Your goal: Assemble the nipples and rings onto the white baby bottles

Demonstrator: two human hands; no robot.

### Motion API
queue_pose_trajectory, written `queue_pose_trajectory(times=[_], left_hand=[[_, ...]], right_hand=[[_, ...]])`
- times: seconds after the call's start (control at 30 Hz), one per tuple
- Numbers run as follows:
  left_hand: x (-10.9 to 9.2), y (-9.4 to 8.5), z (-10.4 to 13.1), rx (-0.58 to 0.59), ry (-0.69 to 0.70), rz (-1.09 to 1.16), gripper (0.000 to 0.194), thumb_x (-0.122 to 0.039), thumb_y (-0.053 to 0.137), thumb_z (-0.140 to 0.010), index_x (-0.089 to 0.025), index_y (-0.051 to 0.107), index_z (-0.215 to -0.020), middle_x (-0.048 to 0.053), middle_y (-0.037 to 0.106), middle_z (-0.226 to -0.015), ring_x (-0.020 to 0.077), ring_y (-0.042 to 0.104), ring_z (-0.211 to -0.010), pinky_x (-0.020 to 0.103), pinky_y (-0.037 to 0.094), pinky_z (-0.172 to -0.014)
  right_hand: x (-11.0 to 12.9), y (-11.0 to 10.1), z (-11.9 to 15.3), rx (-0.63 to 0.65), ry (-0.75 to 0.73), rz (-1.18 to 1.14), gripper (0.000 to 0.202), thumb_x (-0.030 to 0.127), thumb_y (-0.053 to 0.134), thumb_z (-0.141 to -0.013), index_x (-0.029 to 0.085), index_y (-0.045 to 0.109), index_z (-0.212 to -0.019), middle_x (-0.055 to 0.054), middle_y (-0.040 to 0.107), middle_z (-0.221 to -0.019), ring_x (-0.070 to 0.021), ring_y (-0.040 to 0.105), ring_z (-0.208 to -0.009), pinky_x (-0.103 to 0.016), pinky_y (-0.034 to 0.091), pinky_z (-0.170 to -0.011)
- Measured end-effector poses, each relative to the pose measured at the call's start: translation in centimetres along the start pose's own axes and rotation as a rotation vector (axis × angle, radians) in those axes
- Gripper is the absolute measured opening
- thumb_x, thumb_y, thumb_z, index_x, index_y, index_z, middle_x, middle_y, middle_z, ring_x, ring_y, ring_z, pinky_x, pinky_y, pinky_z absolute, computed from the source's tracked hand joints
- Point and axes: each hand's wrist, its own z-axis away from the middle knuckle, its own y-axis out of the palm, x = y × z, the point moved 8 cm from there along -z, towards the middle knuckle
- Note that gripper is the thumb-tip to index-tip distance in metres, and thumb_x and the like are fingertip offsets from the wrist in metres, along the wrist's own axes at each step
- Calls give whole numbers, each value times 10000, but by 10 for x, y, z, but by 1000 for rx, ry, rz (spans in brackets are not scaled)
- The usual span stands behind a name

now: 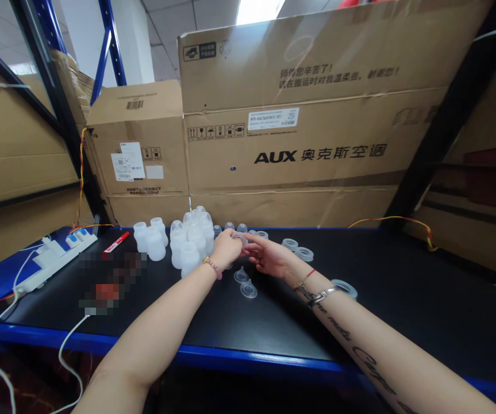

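Observation:
My left hand (pixel 227 247) pinches a small translucent bottle ring (pixel 239 237) above the table. From the other side, my right hand (pixel 270 254) grips the ring with its fingertips; the remaining fingers are loosely curled. Below the hands lie two transparent silicone nipples (pixel 246 285), flat on their rims. Left of my left hand stands a cluster of frosted white baby bottles (pixel 188 253), several topped with transparent domed caps. More domed caps (pixel 229 226) stand behind the hands. Translucent rings (pixel 303 253) lie beyond my right wrist, and another ring (pixel 344 288) is partly hidden by the forearm.
Several uncapped bottles (pixel 155 244) stand farther left, near a red marker (pixel 116 244). A white power strip (pixel 58 261) with cables lies at the left edge, beside a blurred item (pixel 112 287). Large cardboard (pixel 316 132) walls off the back of the black table (pixel 381 333).

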Motion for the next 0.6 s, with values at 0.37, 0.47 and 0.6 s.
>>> queue_pose_trajectory(times=[0.37,0.47,0.6], left_hand=[[2,13,11,127,-37,-61,108,-95,619,-740,-192,571,-750,-6,603,-595,128,564,-546,314,520,-699],[-1,19,18,213,-96,24,128,-60,568,-778,-182,550,-749,-1,604,-605,97,543,-522,278,509,-673],[-8,25,23,309,-147,150,150,-32,511,-810,-167,555,-762,15,634,-698,63,581,-588,194,477,-650]], right_hand=[[-17,-10,-5,-35,111,-122,220,287,662,-838,174,606,-658,8,609,-581,-73,496,-507,-171,370,-476],[-12,-18,-2,-112,50,-72,228,281,690,-804,157,625,-624,-21,619,-581,-84,495,-490,-195,365,-451],[-2,-33,0,-304,-129,18,281,348,785,-692,144,628,-577,-36,612,-550,-94,466,-467,-227,353,-442]])
